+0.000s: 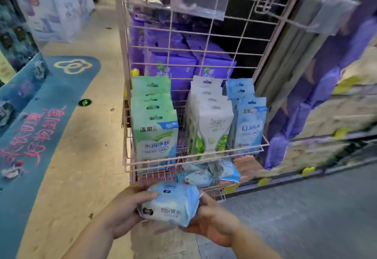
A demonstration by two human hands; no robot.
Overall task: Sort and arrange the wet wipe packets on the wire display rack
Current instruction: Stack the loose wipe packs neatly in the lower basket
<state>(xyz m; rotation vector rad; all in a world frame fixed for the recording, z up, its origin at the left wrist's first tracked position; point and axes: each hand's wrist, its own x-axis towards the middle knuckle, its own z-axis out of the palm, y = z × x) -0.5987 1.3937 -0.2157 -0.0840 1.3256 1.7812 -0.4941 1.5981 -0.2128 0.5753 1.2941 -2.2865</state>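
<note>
Both hands grip one blue wet wipe packet [170, 204] low in front of the pink wire display rack [204, 54]: left hand [124, 209] fingers curl over its left end, right hand [212, 221] cups its right end from below, fingertips hidden. Green packets [154, 124], white packets [210, 124] and blue packets [250, 122] stand in the basket; loose packets [212, 172] beneath are blurred.

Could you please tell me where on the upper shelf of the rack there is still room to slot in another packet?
The clearest gap lies between the green packets and the white packets. The white row and the blue row stand packed close together, up to the shelf's right end. Both hands hold a blue pack below.
</note>
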